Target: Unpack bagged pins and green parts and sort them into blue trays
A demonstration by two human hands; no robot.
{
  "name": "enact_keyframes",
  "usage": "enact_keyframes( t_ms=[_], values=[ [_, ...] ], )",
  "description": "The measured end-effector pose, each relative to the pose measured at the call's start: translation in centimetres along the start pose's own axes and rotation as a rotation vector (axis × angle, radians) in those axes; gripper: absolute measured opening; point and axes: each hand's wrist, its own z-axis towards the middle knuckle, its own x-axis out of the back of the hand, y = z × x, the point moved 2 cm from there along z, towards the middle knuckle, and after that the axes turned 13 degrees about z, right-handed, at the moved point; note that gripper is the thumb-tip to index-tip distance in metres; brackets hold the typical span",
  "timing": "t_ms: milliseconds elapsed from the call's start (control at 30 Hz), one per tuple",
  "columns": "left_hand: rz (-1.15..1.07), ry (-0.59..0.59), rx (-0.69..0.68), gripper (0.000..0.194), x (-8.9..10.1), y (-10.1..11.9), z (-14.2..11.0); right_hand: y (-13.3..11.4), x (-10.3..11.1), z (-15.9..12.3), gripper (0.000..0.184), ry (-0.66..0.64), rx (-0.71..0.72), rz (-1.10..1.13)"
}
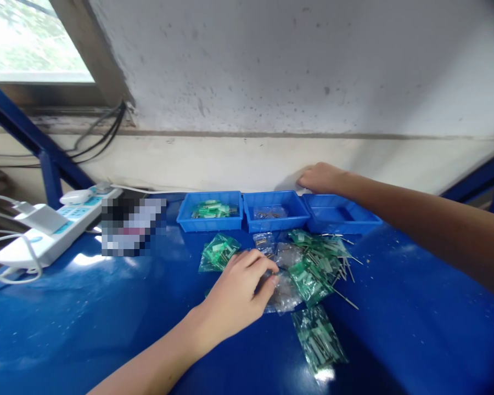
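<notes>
My left hand (241,285) is low over the pile, its fingers curled and the thumb and index tips close together beside a clear plastic bag (286,293); what lies between them is too small to make out. My right hand (321,178) is above the back edge of the right blue bin (341,224), near the wall, its fingers bent; what they hold, if anything, is hidden. Green plastic bags (310,280) of thin metal pieces lie to the right of my left hand, with loose metal rods (346,299) among them. Another green bag (220,252) lies behind it.
The left blue bin (209,224) contains green bags, the middle blue bin (275,224) clear bags of small parts. Another green bag (319,340) lies nearer me. A white power strip (45,236) with plugs and cables stands at left, beside a blurred-out object (132,227).
</notes>
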Motion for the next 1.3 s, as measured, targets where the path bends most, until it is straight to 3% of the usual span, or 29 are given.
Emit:
enact_keyframes(
  t_ms=[533, 700, 900, 1100, 1200, 1300],
  values=[
    [0.027, -0.003, -0.023, 0.015, 0.2, 0.0, -0.1, 3.0, -2.3, -1.6, 0.033, 0.013, 0.055, 0.013],
    [0.045, -0.022, -0.020, 0.015, 0.1, -0.1, 0.0, 3.0, -2.8, -2.2, 0.027, 0.071, 0.013, 0.010],
    [0.057, -0.030, -0.025, 0.015, 0.2, -0.1, 0.2, 3.7, -2.4, -3.6, 0.041, 0.160, -0.002, -0.014],
    [0.064, -0.020, -0.028, 0.016, 0.1, -0.1, 0.1, 4.1, -2.0, -4.2, 0.037, 0.230, -0.057, -0.048],
    [0.063, -0.015, -0.037, 0.015, 0.2, 0.1, 0.0, 3.7, -2.0, -4.2, 0.028, 0.336, -0.130, 0.094],
    [0.071, -0.006, -0.043, 0.016, 0.4, 0.2, 0.0, 2.5, -0.8, -4.3, 0.022, 0.565, -0.281, 0.269]
  ],
)
